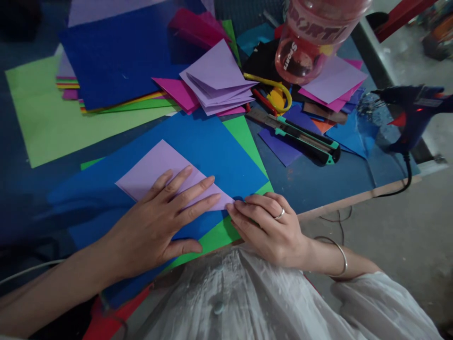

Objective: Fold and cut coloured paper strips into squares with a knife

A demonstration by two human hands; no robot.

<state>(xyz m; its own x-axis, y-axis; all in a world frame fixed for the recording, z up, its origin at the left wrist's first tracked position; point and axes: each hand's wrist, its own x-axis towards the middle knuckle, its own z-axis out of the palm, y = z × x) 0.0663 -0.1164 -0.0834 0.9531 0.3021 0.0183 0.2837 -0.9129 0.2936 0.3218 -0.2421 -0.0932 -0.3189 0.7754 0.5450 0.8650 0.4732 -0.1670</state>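
Head view has your left hand (161,222) spread flat on the lilac paper (155,167) atop the blue sheet (219,151), right hand (269,226) pinching its near corner, so I'd keep that palm heavy and crease slowly outward.

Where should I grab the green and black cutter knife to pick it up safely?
Probably grip the cutter knife around its thick green-and-black handle at the right end, coming from above. It lies flat and long, and the metal blade part points left, toward the yellow scissors.
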